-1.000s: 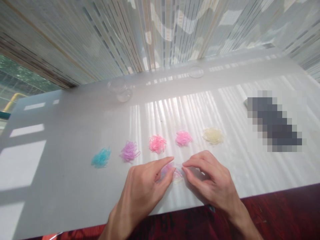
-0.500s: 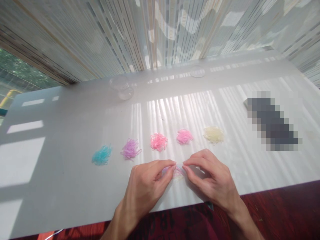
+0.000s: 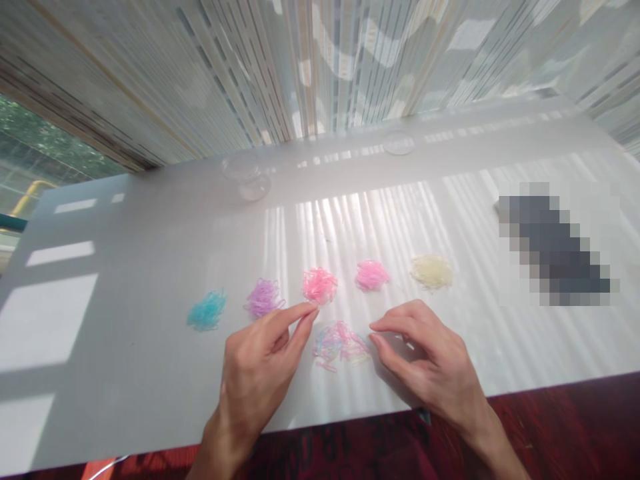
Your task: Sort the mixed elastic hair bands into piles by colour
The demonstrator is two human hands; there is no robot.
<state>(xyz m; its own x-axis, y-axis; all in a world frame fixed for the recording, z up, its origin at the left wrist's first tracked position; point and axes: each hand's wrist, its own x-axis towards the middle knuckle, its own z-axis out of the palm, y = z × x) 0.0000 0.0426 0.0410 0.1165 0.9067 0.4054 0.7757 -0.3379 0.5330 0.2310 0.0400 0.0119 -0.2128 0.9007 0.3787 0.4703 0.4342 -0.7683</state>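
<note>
My left hand (image 3: 265, 350) is pinched at the near edge of a coral-pink pile of small rubber bands (image 3: 320, 285). Whatever lies between its thumb and forefinger is too small to make out. My right hand (image 3: 425, 347) rests at the right side of a mixed-colour pile of rubber bands (image 3: 341, 343), its thumb and forefinger slightly apart with nothing visible between them. Beyond the hands, a row of single-colour piles also includes blue bands (image 3: 207, 311), purple bands (image 3: 264, 298), light pink bands (image 3: 371, 275) and pale yellow bands (image 3: 432, 272).
Clear round containers (image 3: 254, 187) stand at the back left of the white table (image 3: 150, 247). A clear disc, perhaps a lid (image 3: 399, 143), lies near the striped curtain (image 3: 340, 67). On the right is a dark pixelated object (image 3: 553, 243).
My left hand has moved left and away from the mixed pile to the coral-pink pile, uncovering the mixed bands. My right hand stays nearly in place. The view has shifted slightly.
</note>
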